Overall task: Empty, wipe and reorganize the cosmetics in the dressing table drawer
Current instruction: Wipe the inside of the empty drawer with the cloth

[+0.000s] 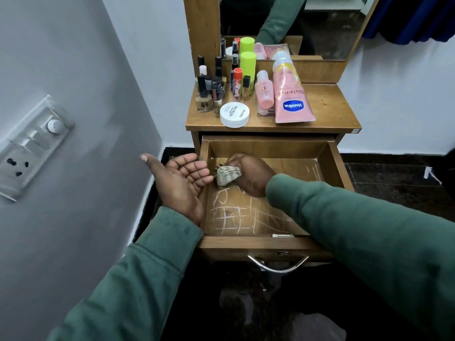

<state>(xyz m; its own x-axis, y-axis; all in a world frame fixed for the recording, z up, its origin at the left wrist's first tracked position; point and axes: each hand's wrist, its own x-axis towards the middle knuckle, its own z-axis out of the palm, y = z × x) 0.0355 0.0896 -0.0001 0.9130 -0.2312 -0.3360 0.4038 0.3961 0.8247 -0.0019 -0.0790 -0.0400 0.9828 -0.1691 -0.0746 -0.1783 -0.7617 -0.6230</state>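
Gripping bunched cloth [227, 175] (end pointing left) inside drawer [270, 148]

Pink lotion tube [293, 104], lying on the dressing table top [330, 104] — blue shield logo reading "Vaseline", with "Gluta-Hya" along the body and "10X" near the cap. All of this print is upside down to the viewer.

White round jar [234, 114] — lid printed "NAIL POLISH", a smaller line beside it too fine to read, and a brand word that appears to read "ZUDIO".

Small pink bottle [264, 93]: a large "3"; finer print illegible.

Squat nail polish bottle [204, 105]: an emblem, perhaps an "M".

Drawer floor [246, 217]: white chalk-like strokes and a grid, not readable as letters.
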